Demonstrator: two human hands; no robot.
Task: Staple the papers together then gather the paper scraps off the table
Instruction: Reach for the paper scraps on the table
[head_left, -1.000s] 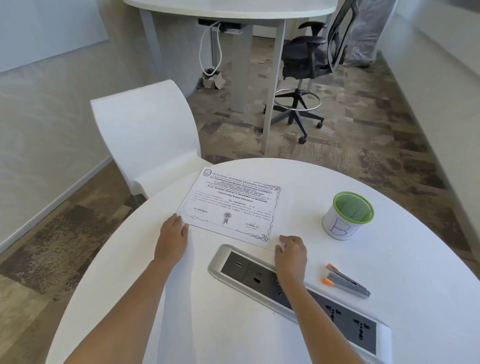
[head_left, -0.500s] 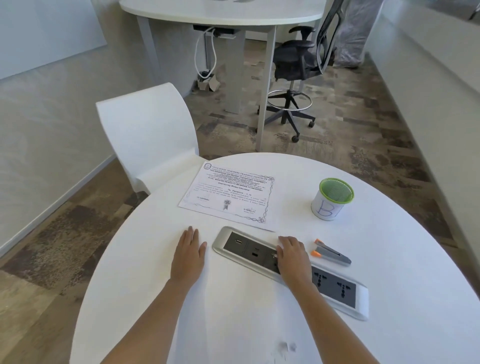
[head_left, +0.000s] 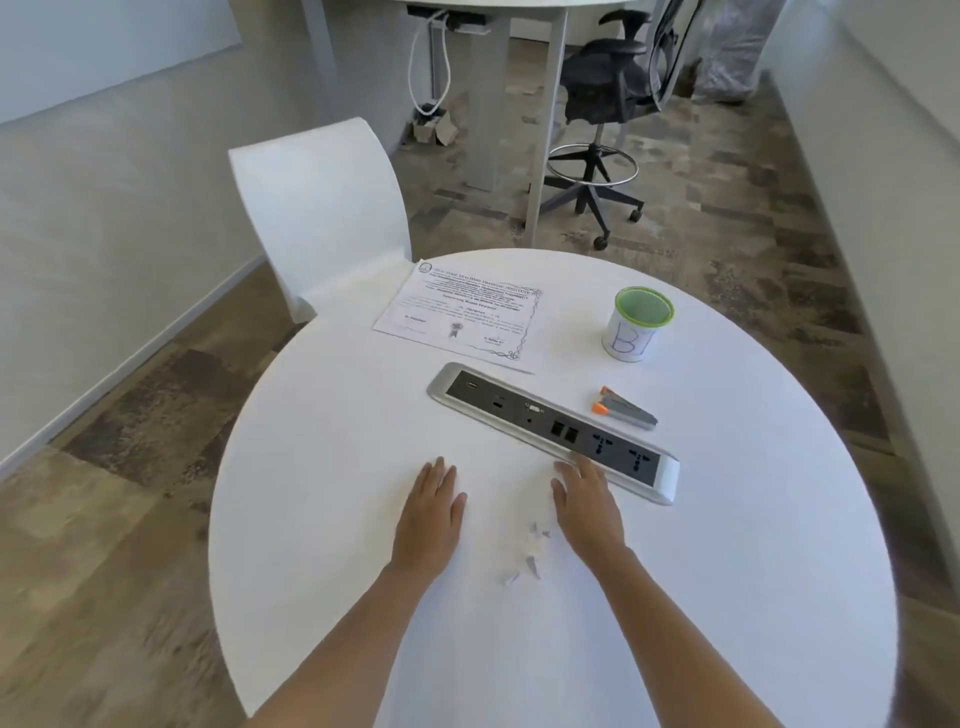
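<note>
The printed papers (head_left: 460, 312) lie flat at the far left of the round white table (head_left: 322, 467). A grey stapler with orange ends (head_left: 623, 408) rests to the right, beyond the socket strip. Small white paper scraps (head_left: 530, 558) lie scattered on the near part of the table, between my two hands. My left hand (head_left: 431, 512) lies flat on the table, fingers straight, left of the scraps. My right hand (head_left: 587, 506) is flat too, just right of the scraps, its fingertips at the near edge of the socket strip. Neither hand holds anything.
A silver and black socket strip (head_left: 550, 428) runs diagonally across the table's middle. A white cup with a green rim, marked B (head_left: 636, 325), stands at the far right. A white chair (head_left: 322, 208) sits behind the table, and a black office chair (head_left: 602, 109) stands further back.
Both hands let go of the papers and drew back towards me across the table. The view tilted down, bringing the paper scraps between the hands into sight.
</note>
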